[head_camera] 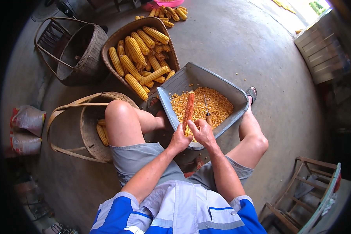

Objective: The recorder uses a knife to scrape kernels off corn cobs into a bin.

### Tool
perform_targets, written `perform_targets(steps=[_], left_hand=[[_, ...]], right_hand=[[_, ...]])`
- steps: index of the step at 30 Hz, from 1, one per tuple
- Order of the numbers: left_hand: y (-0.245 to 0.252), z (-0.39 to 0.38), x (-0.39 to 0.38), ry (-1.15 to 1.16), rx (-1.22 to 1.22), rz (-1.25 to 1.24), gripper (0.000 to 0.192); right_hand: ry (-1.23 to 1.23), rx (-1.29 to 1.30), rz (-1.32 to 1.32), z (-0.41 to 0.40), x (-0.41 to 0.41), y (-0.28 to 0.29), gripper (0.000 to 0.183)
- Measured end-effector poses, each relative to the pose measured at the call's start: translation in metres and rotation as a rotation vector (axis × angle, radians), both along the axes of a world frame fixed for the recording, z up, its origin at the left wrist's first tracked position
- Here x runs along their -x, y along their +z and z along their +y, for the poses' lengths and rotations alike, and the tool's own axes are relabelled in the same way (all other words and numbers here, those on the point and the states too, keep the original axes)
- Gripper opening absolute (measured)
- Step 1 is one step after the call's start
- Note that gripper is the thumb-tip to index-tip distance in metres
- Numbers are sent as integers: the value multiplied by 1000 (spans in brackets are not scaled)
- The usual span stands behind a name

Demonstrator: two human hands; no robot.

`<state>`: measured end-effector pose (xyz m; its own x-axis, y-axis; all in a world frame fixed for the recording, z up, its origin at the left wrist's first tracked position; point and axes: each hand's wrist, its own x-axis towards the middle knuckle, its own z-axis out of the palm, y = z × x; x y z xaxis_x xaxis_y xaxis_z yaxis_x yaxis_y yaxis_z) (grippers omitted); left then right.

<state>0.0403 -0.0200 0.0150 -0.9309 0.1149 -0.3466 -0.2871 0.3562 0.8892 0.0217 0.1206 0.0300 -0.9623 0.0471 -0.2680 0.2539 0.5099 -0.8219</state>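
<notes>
My left hand grips the lower end of a mostly stripped corn cob, reddish along its upper part, with yellow kernels left near my fingers. Against that lower end rests my right hand, thumb and fingers on the cob; whether it grips anything is hard to tell. Both hands are over the near edge of a grey metal scoop-shaped bin. Loose yellow kernels cover its bottom. On them lies a thin metal spike with a wooden handle, just beyond my right hand.
A woven basket full of corn ears touches the bin's far left. Two handled baskets stand at the left, the nearer holding ears. More ears lie beyond, near a pink basin. A wooden chair is at lower right.
</notes>
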Motion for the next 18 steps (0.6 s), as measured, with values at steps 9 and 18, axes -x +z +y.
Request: perform_targets(steps=[9,18], left_hand=[[16,5,0,-123,40,-5,43],[9,8,4,52,-517,-246,43]], right_hand=[[249,-252,20,-2,-3,-9,39],[36,227,67,7,-3,-22,29]])
